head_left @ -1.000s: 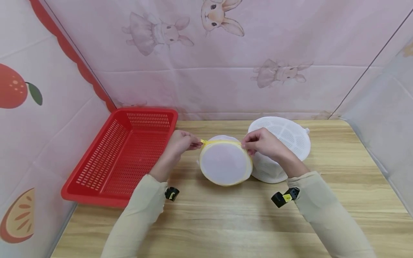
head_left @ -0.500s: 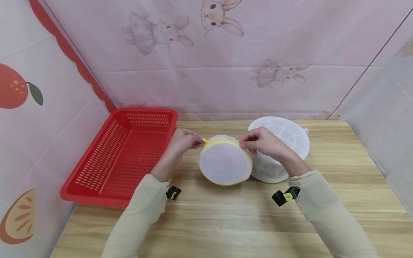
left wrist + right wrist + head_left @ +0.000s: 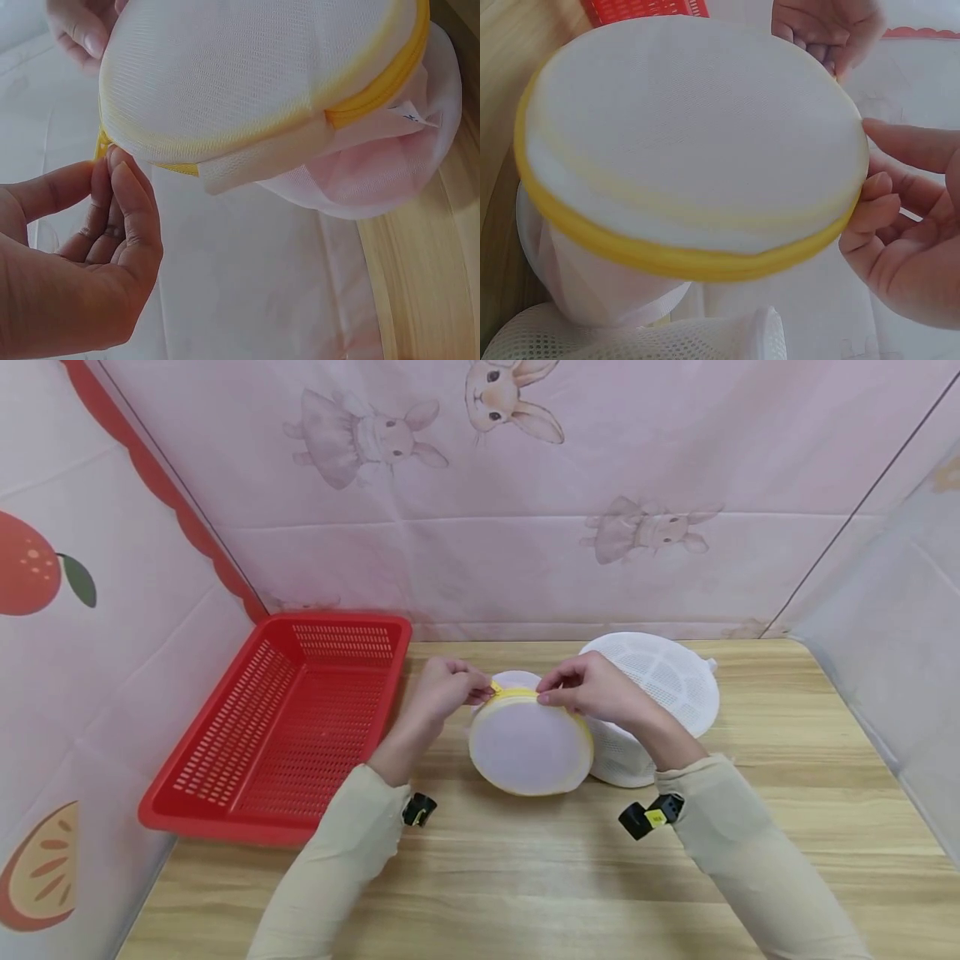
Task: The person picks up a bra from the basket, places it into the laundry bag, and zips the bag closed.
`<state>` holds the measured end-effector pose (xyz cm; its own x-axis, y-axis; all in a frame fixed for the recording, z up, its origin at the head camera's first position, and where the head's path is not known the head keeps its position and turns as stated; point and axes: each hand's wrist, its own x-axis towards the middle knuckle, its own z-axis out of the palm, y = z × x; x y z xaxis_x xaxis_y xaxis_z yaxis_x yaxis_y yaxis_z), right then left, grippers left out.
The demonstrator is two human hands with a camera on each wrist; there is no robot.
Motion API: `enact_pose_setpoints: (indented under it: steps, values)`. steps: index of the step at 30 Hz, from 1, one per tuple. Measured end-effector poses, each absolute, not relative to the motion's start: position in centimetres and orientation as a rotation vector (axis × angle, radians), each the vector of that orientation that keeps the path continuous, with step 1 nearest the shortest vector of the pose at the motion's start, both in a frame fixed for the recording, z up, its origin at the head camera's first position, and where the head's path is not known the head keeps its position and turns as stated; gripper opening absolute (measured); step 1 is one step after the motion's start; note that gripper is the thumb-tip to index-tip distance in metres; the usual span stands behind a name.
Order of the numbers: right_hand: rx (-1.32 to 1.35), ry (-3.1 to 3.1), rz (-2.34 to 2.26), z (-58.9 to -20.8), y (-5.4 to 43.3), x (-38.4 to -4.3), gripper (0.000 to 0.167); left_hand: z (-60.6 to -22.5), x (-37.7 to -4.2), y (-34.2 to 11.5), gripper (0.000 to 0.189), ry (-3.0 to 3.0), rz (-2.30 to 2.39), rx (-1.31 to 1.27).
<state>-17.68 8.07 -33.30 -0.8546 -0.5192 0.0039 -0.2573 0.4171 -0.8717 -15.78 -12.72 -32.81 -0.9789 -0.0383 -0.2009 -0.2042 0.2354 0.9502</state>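
Note:
A round white mesh laundry bag (image 3: 529,747) with a yellow zipper round its rim is held tilted above the table in the head view. My left hand (image 3: 448,687) pinches the yellow zipper pull (image 3: 102,142) at the bag's far left edge, between thumb and fingertips. On the same far edge, to the right, my right hand (image 3: 600,692) pinches the yellow rim. In the right wrist view, the thumb and fingers of the right hand (image 3: 922,225) grip the rim from both sides. A pinkish-white lower part of the bag (image 3: 375,169) hangs under the lid.
A second white mesh bag (image 3: 678,681), with coarser netting, lies on the table behind the right hand. To the left stands a red perforated plastic basket (image 3: 397,652). The wooden table (image 3: 540,877) meets a pink rabbit-print wall (image 3: 487,568) at the back.
My left hand has moved right along the rim with the zipper pull, and my right hand has shifted left. They are closer together now. The held bag has shifted slightly right.

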Motion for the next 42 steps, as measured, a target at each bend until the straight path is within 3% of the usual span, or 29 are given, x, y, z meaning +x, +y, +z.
enact_pose_setpoints:
  steps: [16, 42]
  values:
    - [-0.788, 2.476, -1.329, -33.6, 8.2, -17.5, 0.003, -32.9, -16.0, -11.9, 0.011, 2.38, 1.808, -0.273]
    - [-0.624, 2.327, -1.448, -34.1, 10.9, -17.9, 0.005, -33.8, -16.2, -14.7, 0.016, 2.342, 1.858, -0.319]
